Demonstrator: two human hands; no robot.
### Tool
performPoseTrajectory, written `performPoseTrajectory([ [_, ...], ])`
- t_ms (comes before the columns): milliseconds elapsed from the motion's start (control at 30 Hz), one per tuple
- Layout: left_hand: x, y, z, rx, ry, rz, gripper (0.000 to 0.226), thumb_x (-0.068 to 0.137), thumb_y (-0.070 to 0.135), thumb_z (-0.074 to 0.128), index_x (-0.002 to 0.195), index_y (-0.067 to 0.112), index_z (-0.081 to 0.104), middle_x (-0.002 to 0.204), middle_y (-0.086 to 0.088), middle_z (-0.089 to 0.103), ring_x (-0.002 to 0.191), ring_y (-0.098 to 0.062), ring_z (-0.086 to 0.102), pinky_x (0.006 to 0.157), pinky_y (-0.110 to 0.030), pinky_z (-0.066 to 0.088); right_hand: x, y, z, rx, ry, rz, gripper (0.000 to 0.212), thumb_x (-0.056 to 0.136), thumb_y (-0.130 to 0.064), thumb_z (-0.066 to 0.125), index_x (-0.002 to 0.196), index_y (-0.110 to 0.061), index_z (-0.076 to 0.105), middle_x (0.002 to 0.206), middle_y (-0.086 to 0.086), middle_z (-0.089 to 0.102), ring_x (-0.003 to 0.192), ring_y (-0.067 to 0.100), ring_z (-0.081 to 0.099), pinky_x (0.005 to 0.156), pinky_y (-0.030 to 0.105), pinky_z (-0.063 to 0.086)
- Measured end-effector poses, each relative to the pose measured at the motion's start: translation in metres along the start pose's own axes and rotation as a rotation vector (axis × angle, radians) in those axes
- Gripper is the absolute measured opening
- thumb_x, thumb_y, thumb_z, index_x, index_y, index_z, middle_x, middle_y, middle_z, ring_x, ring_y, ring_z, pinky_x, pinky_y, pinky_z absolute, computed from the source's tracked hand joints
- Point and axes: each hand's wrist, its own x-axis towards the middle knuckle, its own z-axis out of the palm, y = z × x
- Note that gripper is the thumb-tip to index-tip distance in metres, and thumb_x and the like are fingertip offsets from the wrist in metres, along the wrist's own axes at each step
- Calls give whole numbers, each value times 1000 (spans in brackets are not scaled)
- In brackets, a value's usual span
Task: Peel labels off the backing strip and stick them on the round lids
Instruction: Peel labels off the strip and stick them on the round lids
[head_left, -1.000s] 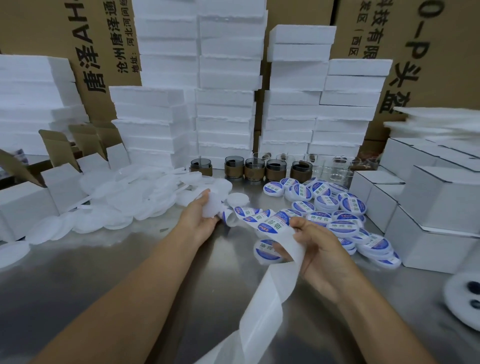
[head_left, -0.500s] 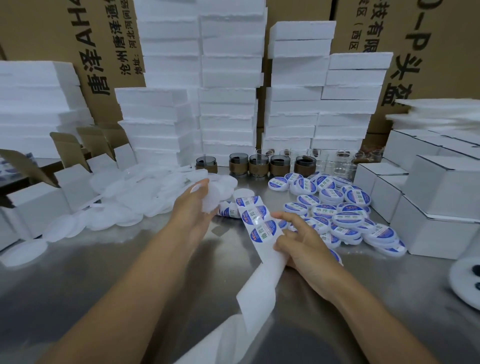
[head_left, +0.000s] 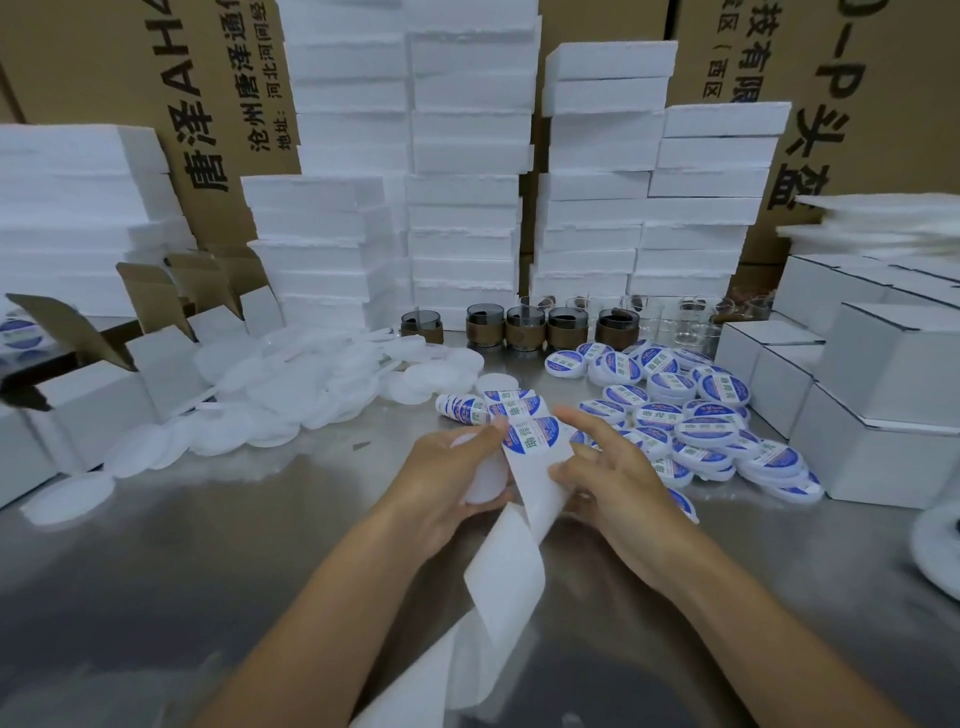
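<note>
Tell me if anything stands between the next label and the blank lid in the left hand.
Nothing visible does. The label sits on the backing strip, held by the right hand, right beside the blank lid that the left hand grips; only the strip's own paper lies between them.

Brushed metal table that mirrors soft, even light. Along its far edge, tall stacks of white foam slabs before brown printed cartons. At the right edge, piled white boxes; at the left, open ones.
</note>
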Motion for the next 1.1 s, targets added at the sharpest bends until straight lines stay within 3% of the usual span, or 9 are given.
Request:
performPoseTrajectory([
  [67,3,-1,1,56,49,35,25,84,19,68,107,8,66,102,-13,71,91,-28,70,70,-39,59,-2,5,2,-168,16,-68,45,87,1,53,117,-32,51,90,-3,73,88,12,67,81,23,51],
  [133,5,-2,2,50,67,48,27,84,17,69,108,8,66,103,-15,71,94,-31,68,79,-45,57,-3,11,3,-497,161,-247,38,88,-14,58,121,-31,48,90,-7,63,88,8,60,76,14,47],
  [267,5,-6,1,27,-13,73,15,83,14,69,98,10,70,99,-14,72,94,-31,69,84,-46,55,-4,14,6,-965,346,-549,38,90,-31,53,128,-26,50,107,-14,42,107,5,43,81,24,39],
  [367,5,-7,0,22,-69,115,5,84,13,68,84,15,73,94,-14,72,82,-27,69,76,-40,57,1,13,5,-1094,356,-615,36,90,-25,57,125,-16,57,111,-3,51,110,16,45,85,30,41],
  [500,6,-7,-1,54,-84,133,20,83,16,69,102,9,68,104,-19,70,86,-29,68,77,-41,57,5,13,4,-1128,344,-573,40,90,-26,57,129,-16,55,119,1,53,116,17,41,95,33,37],
  [700,7,-8,-6,120,-119,143,30,86,16,66,112,3,62,122,-20,61,109,-35,61,92,-47,51,7,13,2,-1160,333,-600,36,87,-24,62,122,-15,59,114,2,58,111,19,45,93,31,35],
  [933,8,-6,-5,94,-111,127,9,86,23,66,88,17,72,103,-11,71,94,-25,68,74,-38,58,4,11,1,-1127,357,-643,32,81,-19,70,112,-13,65,104,4,65,101,25,55,89,38,40],
  [1033,10,-5,-4,60,-100,132,21,87,25,64,69,25,75,85,-3,74,76,-16,71,65,-34,59,3,10,1,-1117,355,-647,31,79,-18,72,109,-14,66,104,2,66,100,23,56,91,36,38],
  [1100,10,-5,-4,39,-80,147,24,86,21,66,64,24,73,88,-8,73,74,-19,70,64,-35,60,3,10,1,-1118,367,-648,29,78,-17,73,106,-15,67,104,3,64,99,23,56,89,34,38],
])
